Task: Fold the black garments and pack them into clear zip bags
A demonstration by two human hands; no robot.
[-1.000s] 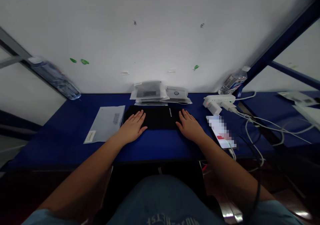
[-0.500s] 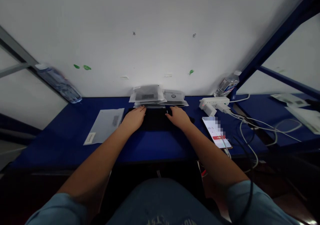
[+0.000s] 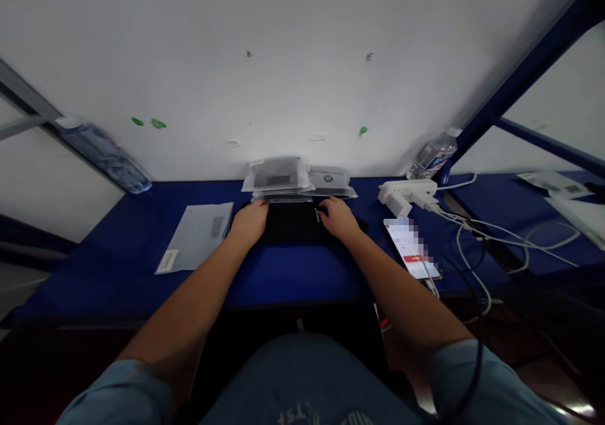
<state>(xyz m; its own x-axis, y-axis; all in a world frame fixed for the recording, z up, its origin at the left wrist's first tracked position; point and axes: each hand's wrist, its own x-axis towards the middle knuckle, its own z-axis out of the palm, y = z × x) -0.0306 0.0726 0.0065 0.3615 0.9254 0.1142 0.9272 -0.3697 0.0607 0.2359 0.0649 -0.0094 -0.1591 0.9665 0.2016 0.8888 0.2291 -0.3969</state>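
A flat black folded cloth (image 3: pixel 292 224) lies across the blue table before me, a small line of white lettering near its right part. At its left end my left hand (image 3: pixel 250 222) is closed, the fingers curled over the far edge. My right hand (image 3: pixel 338 218) pinches the far edge close to the lettering, thumb and fingers drawn together. Just beyond the cloth lies a stack of frosted plastic bags (image 3: pixel 276 176), and beside it on the right is another frosted bag (image 3: pixel 329 179). Left of my left hand lies a flat frosted bag (image 3: pixel 196 236) with a white label.
To the right are a white power strip (image 3: pixel 409 188) with chargers, a phone (image 3: pixel 411 251) with a lit screen, and tangled white cables (image 3: pixel 501 239). Plastic bottles (image 3: pixel 432 155) (image 3: pixel 106 154) lean at both ends of the blue table (image 3: pixel 297 277), against the white wall (image 3: pixel 302 97).
My right hand's fingers have drawn in to a pinch, and more of the white lettering shows. The left hand's fingers have curled closer together at the cloth's far edge.
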